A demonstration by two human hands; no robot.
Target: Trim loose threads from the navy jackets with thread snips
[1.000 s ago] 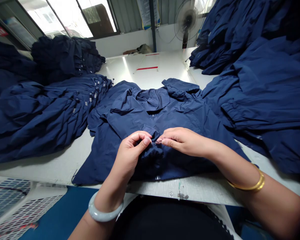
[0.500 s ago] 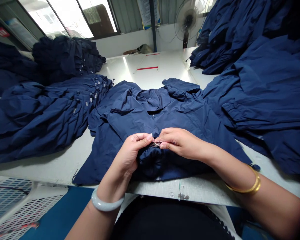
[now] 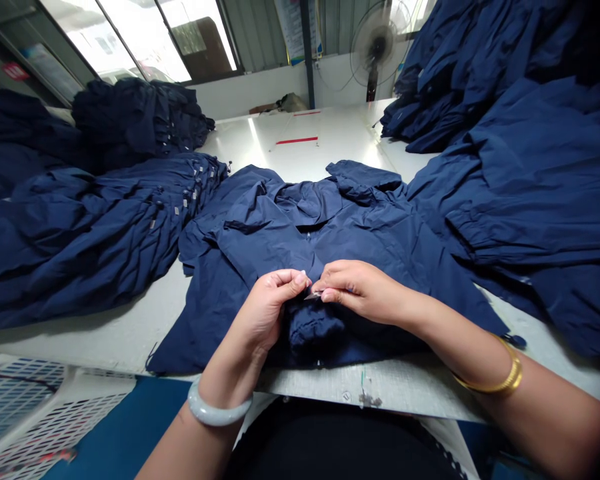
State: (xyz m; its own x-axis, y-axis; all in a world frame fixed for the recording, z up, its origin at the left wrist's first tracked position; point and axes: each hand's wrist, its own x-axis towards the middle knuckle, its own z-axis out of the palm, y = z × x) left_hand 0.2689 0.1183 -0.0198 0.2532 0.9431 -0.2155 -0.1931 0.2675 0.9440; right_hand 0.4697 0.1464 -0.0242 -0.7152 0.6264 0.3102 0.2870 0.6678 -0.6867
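Observation:
A navy blue jacket (image 3: 260,247) lies spread on the table, its collar toward the far side and its front zip line running toward me. My left hand (image 3: 275,297) is closed, thumb and forefinger pinching the jacket's front edge near the hem. Close beside it, my right hand (image 3: 355,287) is closed around small metal thread snips (image 3: 313,295). Their pointed blades face left, just below the left fingertips. The handle is hidden in my palm. Under the hands, a bunched, shiny part of the jacket bulges up.
Stacked navy garments (image 3: 105,220) with small white labels lie on the left. More navy garments (image 3: 540,180) are piled high on the right. The white table (image 3: 260,137) carries red tape strips. A white plastic basket (image 3: 80,413) stands low at left; a fan (image 3: 377,50) is behind.
The fingertips have drawn slightly apart, and the snips' blades show more clearly below the left fingers. The whole view has shifted a little downward and right.

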